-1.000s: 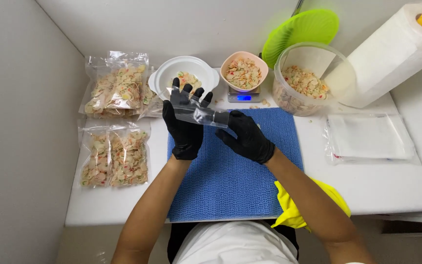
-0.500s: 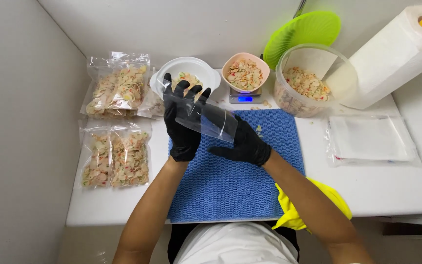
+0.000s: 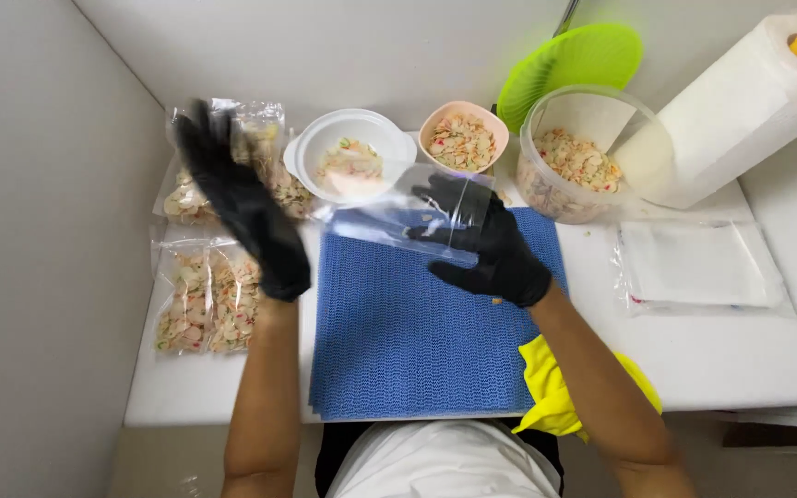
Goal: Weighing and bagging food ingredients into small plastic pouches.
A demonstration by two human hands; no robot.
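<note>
Clear bag (image 3: 398, 217), empty, pinched in right hand (image 3: 486, 244) over blue mat (image 3: 417, 341); left hand (image 3: 242, 207) open, fingers apart, above filled bags (image 3: 205, 295) nr desk's left edge.

Clear plastic bag (image 3: 398, 217) in gloved right hand (image 3: 486, 244) above blue mat (image 3: 417, 341).

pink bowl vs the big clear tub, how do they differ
The pink bowl is small, opaque and nearly full; the big clear tub is taller, see-through and only partly filled. The bowl stands beside the white bowl, the tub by the paper towel roll. Both hold the same pale flaky mix.
</note>
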